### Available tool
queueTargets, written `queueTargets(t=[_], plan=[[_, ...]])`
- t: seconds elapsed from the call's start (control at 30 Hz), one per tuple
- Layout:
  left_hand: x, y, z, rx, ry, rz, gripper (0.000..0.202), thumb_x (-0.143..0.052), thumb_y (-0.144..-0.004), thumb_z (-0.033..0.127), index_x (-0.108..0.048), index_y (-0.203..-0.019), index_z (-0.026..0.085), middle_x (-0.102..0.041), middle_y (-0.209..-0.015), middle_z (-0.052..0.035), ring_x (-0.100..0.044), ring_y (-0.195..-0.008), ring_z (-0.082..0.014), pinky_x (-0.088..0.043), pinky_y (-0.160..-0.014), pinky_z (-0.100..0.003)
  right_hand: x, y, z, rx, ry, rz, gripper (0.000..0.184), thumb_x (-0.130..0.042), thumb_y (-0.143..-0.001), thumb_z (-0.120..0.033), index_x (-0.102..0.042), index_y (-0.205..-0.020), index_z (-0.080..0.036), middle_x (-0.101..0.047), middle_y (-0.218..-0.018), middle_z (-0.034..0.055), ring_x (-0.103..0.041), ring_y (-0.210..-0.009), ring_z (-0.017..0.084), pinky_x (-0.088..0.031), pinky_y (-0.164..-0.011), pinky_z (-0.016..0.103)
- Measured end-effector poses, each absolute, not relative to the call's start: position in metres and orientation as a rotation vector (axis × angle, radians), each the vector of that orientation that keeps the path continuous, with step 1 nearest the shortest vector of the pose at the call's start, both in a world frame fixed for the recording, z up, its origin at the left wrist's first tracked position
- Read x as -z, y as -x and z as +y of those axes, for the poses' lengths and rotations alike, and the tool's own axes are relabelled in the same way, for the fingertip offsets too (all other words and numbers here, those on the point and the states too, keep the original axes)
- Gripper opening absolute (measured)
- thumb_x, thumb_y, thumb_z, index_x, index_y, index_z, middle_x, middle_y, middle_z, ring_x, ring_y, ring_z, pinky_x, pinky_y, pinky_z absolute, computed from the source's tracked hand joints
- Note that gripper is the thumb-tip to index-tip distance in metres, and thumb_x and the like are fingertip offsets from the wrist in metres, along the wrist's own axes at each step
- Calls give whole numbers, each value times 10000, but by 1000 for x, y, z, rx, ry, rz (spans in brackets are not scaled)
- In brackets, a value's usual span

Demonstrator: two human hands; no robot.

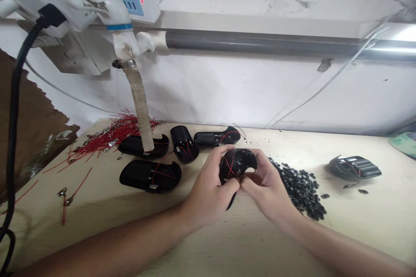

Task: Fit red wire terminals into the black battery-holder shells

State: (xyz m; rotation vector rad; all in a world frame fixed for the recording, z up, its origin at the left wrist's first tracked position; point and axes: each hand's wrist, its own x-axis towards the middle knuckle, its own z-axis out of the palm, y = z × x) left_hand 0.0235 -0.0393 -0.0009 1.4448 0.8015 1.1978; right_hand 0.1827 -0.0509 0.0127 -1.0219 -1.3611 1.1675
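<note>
A black plastic battery housing [236,162] with red wires across its inside is held up between both hands, over the tabletop. My left hand [210,181] grips its left side, fingers behind and thumb pressed at the front. On the other side my right hand [266,179] is closed round the right edge, its thumb beside the left thumb near the curved notch. Whether a small part sits under the thumbs is hidden. The lower end of the housing shows below my left thumb.
Similar black housings [150,176] lie left and behind on the table [208,246]; another housing [355,168] is far right. Small black parts [300,188] are heaped right of my hands. Red wires [113,136] pile at left. A ribbed hose [140,104] hangs over one housing.
</note>
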Motion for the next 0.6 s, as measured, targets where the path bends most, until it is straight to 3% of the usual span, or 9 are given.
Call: queueTargets(t=[0.23,0.43,0.6], plan=[[-2,-17,-42,-1120,-1467,862,587,-584,-885,120,-531,-1450,272,-618,-1469,-71,-550,-1401,-306,-390,-1220,-509,-15,-182,-54,-1138,1051,-1353,309,-648,-771,-107,-564,-1042,-229,-635,-951,-22,-581,-627,83,-557,-546,236],[-4,-18,-44,-1112,-1547,861,594,-545,-899,117,-506,-1471,272,-573,-1533,-56,-537,-1392,-271,-384,-1201,-469,-15,-181,-55,-1050,1073,-1362,308,-645,-762,-90,-586,-1031,-227,-657,-952,-6,-598,-701,103,-541,-577,218],[-3,-20,-40,-1184,-1419,866,568,-550,-863,93,-545,-1412,235,-613,-1465,-61,-550,-1356,-262,-386,-1184,-438,-9,-182,-53,-1205,1044,-1278,352,-690,-821,-163,-652,-1162,-240,-709,-1120,43,-675,-794,156,-620,-597,263]])
